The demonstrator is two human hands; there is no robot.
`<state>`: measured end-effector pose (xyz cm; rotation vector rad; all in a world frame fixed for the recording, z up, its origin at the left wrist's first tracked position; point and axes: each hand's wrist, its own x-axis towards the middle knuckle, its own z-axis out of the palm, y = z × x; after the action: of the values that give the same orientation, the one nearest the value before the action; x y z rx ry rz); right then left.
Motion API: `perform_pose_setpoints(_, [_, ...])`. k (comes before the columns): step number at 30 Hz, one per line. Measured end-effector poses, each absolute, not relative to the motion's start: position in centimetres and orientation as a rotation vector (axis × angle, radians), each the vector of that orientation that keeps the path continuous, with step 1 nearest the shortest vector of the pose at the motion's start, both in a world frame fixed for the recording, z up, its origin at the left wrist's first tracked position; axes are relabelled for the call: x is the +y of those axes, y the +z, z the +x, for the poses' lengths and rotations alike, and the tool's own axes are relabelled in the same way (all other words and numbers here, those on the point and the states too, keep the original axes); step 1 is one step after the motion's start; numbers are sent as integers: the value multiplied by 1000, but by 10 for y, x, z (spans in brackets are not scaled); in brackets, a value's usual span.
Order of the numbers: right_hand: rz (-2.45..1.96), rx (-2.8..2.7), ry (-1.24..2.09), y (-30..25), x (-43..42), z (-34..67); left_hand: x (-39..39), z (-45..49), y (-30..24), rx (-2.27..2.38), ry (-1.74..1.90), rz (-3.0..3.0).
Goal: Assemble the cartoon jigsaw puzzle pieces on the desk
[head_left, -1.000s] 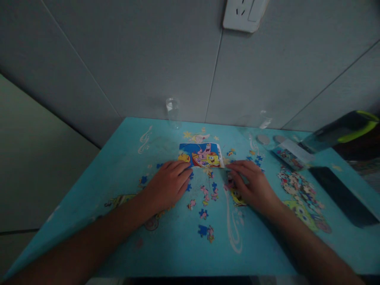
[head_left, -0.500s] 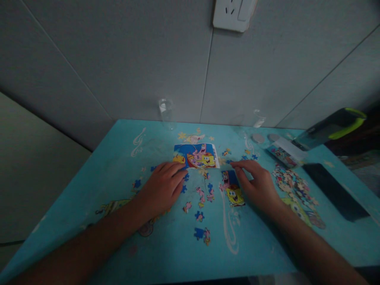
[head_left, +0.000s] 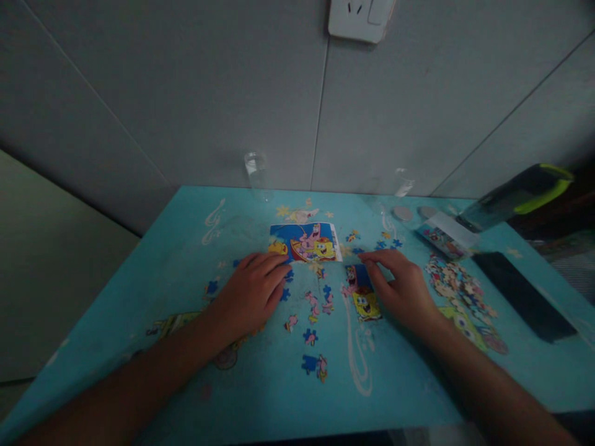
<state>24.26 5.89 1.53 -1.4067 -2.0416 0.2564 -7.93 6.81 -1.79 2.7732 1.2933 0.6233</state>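
Observation:
My left hand lies palm down on the table, its fingers stretched toward the lower left corner of a cartoon picture card. Small blue jigsaw pieces lie beside its thumb. My right hand is closed in a pinch, thumb and index finger brought together just above an assembled puzzle section with a yellow face. A blue jigsaw piece shows at those fingertips; whether it is held is unclear. Between the hands lie several loose pink and blue jigsaw pieces.
Right of my right arm are a heap of jigsaw pieces, a dark phone-like slab and a small printed box. A bottle stands behind them. Clear cups stand by the wall. A part-built puzzle lies beside my left forearm.
The whole view has shifted slightly. Both hands keep nearly the same place and pose, and the pieces lie as before.

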Motion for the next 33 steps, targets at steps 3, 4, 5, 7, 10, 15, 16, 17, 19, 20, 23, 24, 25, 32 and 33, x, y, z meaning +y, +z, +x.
perform_pose_setpoints(3, [-1417, -2046, 269, 15, 59, 242, 68, -80, -18, 1292, 620, 2769])
perform_pose_setpoints(4, [-1420, -2047, 273, 15, 59, 242, 68, -80, -18, 1293, 620, 2771])
perform_pose_setpoints(5, [-1421, -2047, 275, 15, 59, 242, 68, -80, -18, 1294, 619, 2774])
perform_pose_setpoints(7, [-1418, -2050, 275, 15, 58, 242, 68, -79, -17, 1295, 617, 2774])
perform_pose_setpoints(10, [-1413, -2063, 269, 15, 58, 242, 68, -79, -16, 1289, 615, 2773])
perform_pose_setpoints(15, [-1410, -2087, 271, 15, 57, 242, 68, -80, -19, 1293, 609, 2784])
perform_pose_setpoints(16, [-1412, -2083, 277, 15, 58, 242, 68, -80, -19, 1292, 609, 2787])
perform_pose_setpoints(17, [-1417, -2078, 284, 15, 58, 242, 69, -80, -19, 1291, 609, 2789])
perform_pose_setpoints(19, [-1424, -2076, 295, 15, 58, 241, 69, -80, -20, 1291, 610, 2787])
perform_pose_setpoints(20, [-1424, -2075, 295, 14, 58, 241, 69, -80, -20, 1291, 611, 2785])
perform_pose_setpoints(23, [-1417, -2078, 287, 15, 58, 241, 69, -80, -19, 1289, 615, 2782])
perform_pose_setpoints(24, [-1417, -2076, 287, 15, 58, 241, 69, -80, -19, 1289, 615, 2781])
perform_pose_setpoints(25, [-1419, -2074, 289, 15, 58, 241, 69, -80, -19, 1289, 617, 2782])
perform_pose_setpoints(32, [-1412, -2086, 290, 16, 58, 241, 68, -80, -19, 1293, 600, 2785])
perform_pose_setpoints(33, [-1410, -2088, 284, 15, 58, 241, 68, -80, -19, 1292, 598, 2784])
